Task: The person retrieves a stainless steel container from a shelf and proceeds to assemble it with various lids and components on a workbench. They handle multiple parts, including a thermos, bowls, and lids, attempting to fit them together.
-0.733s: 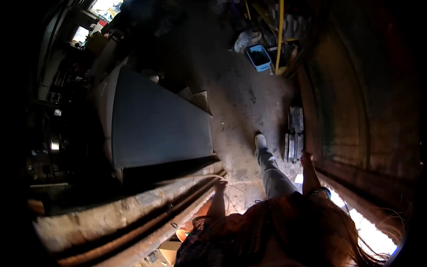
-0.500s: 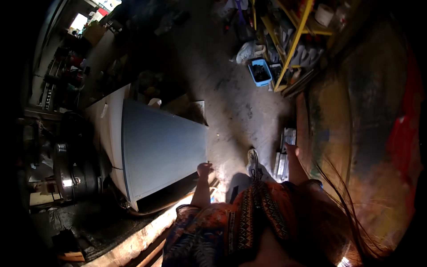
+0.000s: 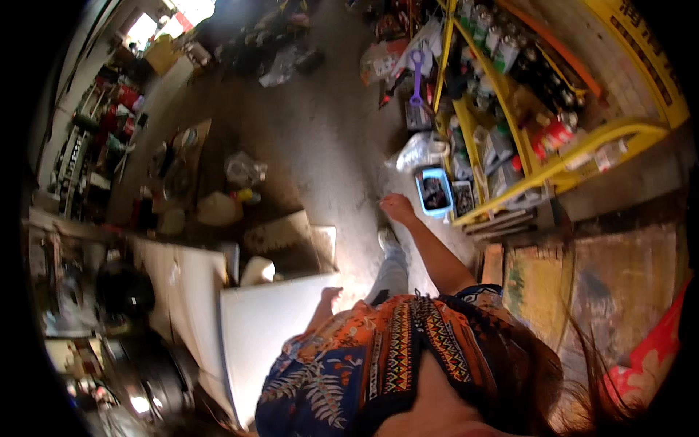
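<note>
My right hand (image 3: pixel 397 208) swings out in front over the floor, left of a light blue plastic basin (image 3: pixel 434 192) holding dark pieces. Its fingers are loosely bent and nothing shows in them. Low at my left side, my left hand (image 3: pixel 331 295) hangs beside the edge of a large white panel-like box (image 3: pixel 273 309), loosely open and holding nothing visible. Whether it touches the box I cannot tell. One shoe (image 3: pixel 387 238) shows on the floor ahead, below my right hand.
A yellow metal shelf (image 3: pixel 502 193) with bottles and cans stands at the right, a plastic bag (image 3: pixel 422 151) beside it. Wooden boards (image 3: pixel 619 291) lean at the right. Black round equipment (image 3: pixel 149 379) is at the left. Clutter and cardboard (image 3: pixel 280 244) lie ahead on the left.
I have moved forward: the white box now lies nearer and lower, the shelf and basin closer. My right hand has swung forward and left. The view is brighter.
</note>
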A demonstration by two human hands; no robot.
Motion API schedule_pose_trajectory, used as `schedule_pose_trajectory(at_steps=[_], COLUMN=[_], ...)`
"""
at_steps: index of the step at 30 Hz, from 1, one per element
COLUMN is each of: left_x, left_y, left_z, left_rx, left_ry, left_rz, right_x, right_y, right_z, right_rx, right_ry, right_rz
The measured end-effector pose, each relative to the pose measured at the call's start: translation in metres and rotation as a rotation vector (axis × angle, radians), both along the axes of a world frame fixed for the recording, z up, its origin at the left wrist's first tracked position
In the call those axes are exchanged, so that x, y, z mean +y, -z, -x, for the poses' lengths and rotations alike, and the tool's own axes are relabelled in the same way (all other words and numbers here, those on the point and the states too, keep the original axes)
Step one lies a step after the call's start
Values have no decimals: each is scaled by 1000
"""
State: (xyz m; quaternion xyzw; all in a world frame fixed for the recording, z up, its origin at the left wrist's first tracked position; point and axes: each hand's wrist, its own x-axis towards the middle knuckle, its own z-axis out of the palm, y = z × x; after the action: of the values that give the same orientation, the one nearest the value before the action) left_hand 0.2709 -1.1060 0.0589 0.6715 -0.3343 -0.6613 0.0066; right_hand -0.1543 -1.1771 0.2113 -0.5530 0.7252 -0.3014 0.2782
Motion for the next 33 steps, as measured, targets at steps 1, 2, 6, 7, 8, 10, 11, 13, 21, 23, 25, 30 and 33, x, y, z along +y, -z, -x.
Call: schedule_pose_trajectory(at_steps=[1,2,6,7,8,10,11,13,21,23,25,30,33], left_x=[-30,-68,-247,-291,-332,-394,-417,-461,-608,-661,-724,-841,-867], left_y=[-7,-12,-58,-80,-106,-168,-200,-259,-373,-390,-386,-261,-182], left_z=[14,36,134,159,182,221,236,263,338,343,342,338,322], left_rx=[103,154,88,72,92,281,420,534,498,627,827,278,-133], left_ry=[-21,11,131,112,95,106,94,144,232,266,159,-235,148], left_rz=[-7,62,377,397,482,708,807,858,909,957,811,543,455], right_x=[-40,-86,-215,-245,-271,-323,-348,-396,-574,-630,-687,-806,-819], right_y=[-19,-37,-112,-134,-156,-200,-221,-256,-320,-331,-321,-203,-93], right_z=[2,3,16,20,22,25,28,30,49,70,94,137,183], right_rx=[-105,17,107,124,31,-99,-161,-338,-422,-576,-863,261,-30], right_ry=[-61,-134,-415,-474,-439,-395,-396,-429,-667,-792,-936,-97,282], right_rz=[147,75,-44,-31,86,253,360,395,292,317,398,449,491])
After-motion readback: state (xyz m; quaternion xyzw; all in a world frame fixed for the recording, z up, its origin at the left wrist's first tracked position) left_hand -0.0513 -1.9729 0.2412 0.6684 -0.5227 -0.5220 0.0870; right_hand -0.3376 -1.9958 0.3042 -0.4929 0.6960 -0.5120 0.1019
